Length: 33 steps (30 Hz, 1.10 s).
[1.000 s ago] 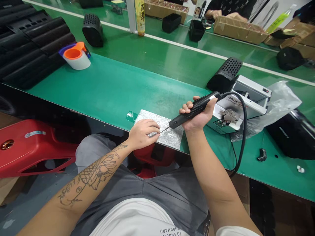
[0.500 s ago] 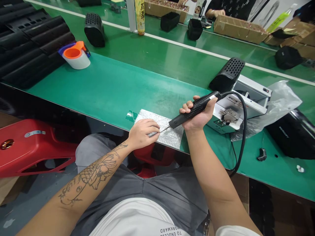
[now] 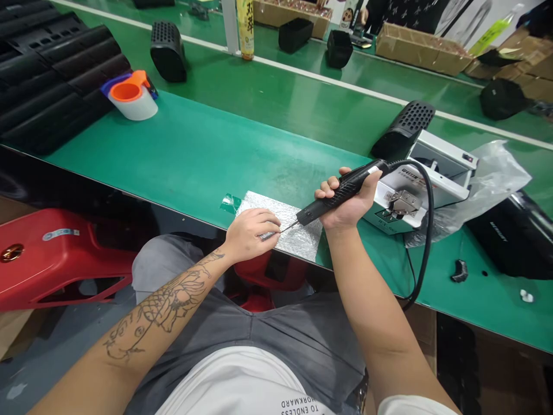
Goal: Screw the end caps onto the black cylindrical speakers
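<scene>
My right hand [image 3: 351, 202] is wrapped round a black corded electric screwdriver [image 3: 341, 193], held slanting down to the left. Its thin bit [image 3: 290, 226] reaches to the fingertips of my left hand [image 3: 254, 230]. Those fingers are closed together over a small dark piece [image 3: 268, 235], mostly hidden, whose kind I cannot make out. Under both lies a crinkled silvery mat [image 3: 298, 242] at the front edge of the green bench [image 3: 194, 155]. Just right of my right hand stands a white screw feeder [image 3: 400, 202].
Stacked black housings [image 3: 56, 75] fill the left end. A tape roll [image 3: 137, 104] with an orange-and-blue holder stands beside them. Black perforated housings [image 3: 168, 52] sit on the green conveyor behind. To the right lie a plastic bag [image 3: 488, 178], a black unit [image 3: 518, 230] and small parts. Co-workers sit opposite.
The near row of perforated housings has crept slightly right, while the far black housings have shifted slightly left. A co-worker's hand across the line has moved. My hands and the screwdriver hold still.
</scene>
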Tool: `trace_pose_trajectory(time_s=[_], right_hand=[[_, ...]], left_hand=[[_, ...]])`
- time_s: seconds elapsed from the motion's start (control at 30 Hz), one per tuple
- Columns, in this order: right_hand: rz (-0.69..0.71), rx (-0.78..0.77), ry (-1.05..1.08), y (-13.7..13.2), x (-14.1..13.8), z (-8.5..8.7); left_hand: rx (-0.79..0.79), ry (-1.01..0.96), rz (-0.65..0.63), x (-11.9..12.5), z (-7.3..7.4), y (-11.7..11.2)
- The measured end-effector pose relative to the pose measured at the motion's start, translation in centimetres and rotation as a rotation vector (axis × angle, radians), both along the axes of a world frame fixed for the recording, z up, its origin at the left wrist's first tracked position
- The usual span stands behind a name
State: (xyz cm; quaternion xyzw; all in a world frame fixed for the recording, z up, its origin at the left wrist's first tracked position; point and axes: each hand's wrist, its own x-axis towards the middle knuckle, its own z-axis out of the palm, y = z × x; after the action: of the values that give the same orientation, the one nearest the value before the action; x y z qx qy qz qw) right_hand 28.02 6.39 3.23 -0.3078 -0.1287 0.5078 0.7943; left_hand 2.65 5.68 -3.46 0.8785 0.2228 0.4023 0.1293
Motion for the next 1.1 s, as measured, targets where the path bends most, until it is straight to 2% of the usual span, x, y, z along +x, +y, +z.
trace_pose_trajectory(time_s=[0.47, 0.9, 1.1], right_hand=[[0.002, -0.026, 0.018, -0.11, -0.26, 0.40], [0.007, -0.016, -0.031, -0.28, -0.62, 0.50], [0.012, -0.023, 0.000, -0.27, -0.78, 0.56]], left_hand=[[0.008, 0.019, -0.001, -0.05, 0.05, 0.06], [-0.095, 0.109, 0.018, -0.21, 0.03, -0.02], [-0.023, 0.055, 0.026, -0.20, 0.00, -0.10]])
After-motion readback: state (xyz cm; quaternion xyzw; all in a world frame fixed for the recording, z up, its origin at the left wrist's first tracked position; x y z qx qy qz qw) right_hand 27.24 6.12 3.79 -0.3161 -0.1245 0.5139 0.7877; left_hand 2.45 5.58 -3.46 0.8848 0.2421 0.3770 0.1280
